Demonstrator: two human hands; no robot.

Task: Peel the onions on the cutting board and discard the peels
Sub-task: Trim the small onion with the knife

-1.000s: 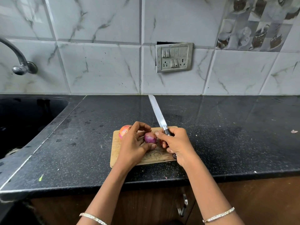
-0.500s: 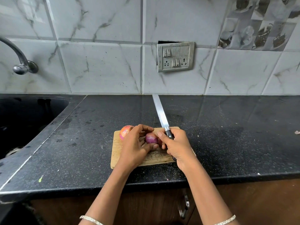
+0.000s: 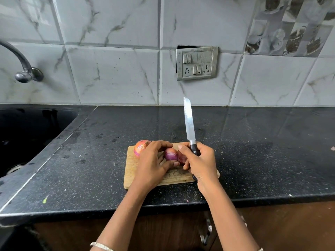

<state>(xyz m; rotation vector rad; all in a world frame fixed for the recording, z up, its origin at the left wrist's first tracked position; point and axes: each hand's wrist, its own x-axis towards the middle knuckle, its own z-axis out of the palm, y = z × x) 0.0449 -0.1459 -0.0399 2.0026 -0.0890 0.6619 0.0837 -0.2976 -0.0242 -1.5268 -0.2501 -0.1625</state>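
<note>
A small wooden cutting board lies on the black counter near its front edge. My left hand grips a purple, partly peeled onion just above the board. My right hand holds a knife by its dark handle, blade pointing up and away toward the wall. The right thumb and forefinger touch a dark purple flap of peel hanging off the onion's right side. A second onion, with orange-pink skin on, rests at the board's back left corner, partly behind my left hand.
A black sink sits at the left with a metal tap above it. A switch and socket plate is on the tiled wall. A small scrap lies at the counter's far right; a green speck lies front left.
The knife blade has swung from leaning left to nearly upright. A flap of peel now stands away from the onion's right side. Both hands stay over the board.
</note>
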